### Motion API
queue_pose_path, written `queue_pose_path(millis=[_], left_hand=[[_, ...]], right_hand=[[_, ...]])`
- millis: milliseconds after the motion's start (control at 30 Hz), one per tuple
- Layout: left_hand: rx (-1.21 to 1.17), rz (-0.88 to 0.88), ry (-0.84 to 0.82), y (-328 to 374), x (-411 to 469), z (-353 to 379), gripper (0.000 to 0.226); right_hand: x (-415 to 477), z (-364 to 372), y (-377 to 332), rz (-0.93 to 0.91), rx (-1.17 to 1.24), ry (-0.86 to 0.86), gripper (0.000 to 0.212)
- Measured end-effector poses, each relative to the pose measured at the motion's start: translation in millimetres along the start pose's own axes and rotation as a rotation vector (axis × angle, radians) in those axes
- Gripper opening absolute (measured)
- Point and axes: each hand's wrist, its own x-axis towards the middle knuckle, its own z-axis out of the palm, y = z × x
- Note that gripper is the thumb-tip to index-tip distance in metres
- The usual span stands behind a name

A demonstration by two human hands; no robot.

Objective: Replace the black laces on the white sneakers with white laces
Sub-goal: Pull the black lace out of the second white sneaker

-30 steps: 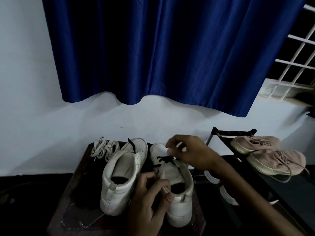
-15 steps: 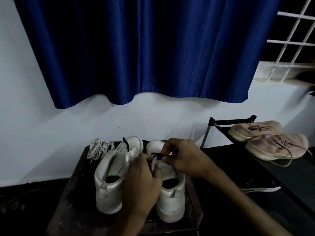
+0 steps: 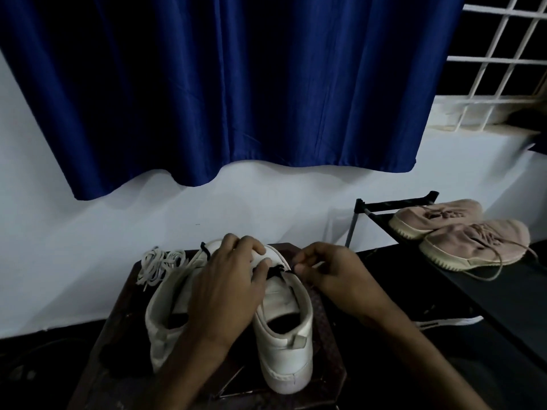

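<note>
In the head view, your only view, you have two white sneakers standing side by side on the small dark bench point(image 3: 118, 335), toes toward the wall. Your left hand point(image 3: 228, 288) lies over the toe of the right-hand sneaker point(image 3: 284, 335), its fingers curved around the toe cap to steady it and its thumb pressed just beside the black lace point(image 3: 276, 270). Your right hand point(image 3: 331, 273) has its fingers closed narrow, pinching the end of this lace at the side of the shoe. The lace seems to cross only the lowest holes near the toe, so I judge that this sneaker is almost unlaced. The left-hand sneaker point(image 3: 161, 315) shows one short black piece at its toe and no crossings over the tongue, as far as I can see; your left hand hides part of it. The white laces point(image 3: 159, 263) wait in one loose bundle at the far left corner of the bench, just beside the left-hand sneaker, and no white lace is in any shoe yet. So the removing is nearly done, and the whole threading of both sneakers is left. In count: two white sneakers, one bundle of white laces (how many strands, I cannot tell), two pink shoes point(image 3: 473, 244) on the black rack point(image 3: 503, 291) at your right, and one dark shoe with a white stripe under it, partly hidden.
</note>
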Motion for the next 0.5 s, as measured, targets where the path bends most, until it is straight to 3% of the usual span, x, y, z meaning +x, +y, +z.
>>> queue_pose_path(millis=[200, 300, 367, 500], left_hand=[[0.215, 0.108, -0.252, 8, 22, 10, 0.021], [0.264, 0.091, -0.240, 9, 23, 21, 0.015], [0.301, 0.059, -0.215, 12, 24, 24, 0.013], [0.418, 0.053, -0.204, 21, 28, 28, 0.011]], right_hand=[[-8, -2, -6, 0.021, 0.106, -0.026, 0.023], [-20, -2, -1, -0.089, -0.061, -0.100, 0.017], [-31, 6, 5, -0.150, -0.048, -0.044, 0.013], [-37, 10, 16, -0.104, 0.030, 0.029, 0.026]])
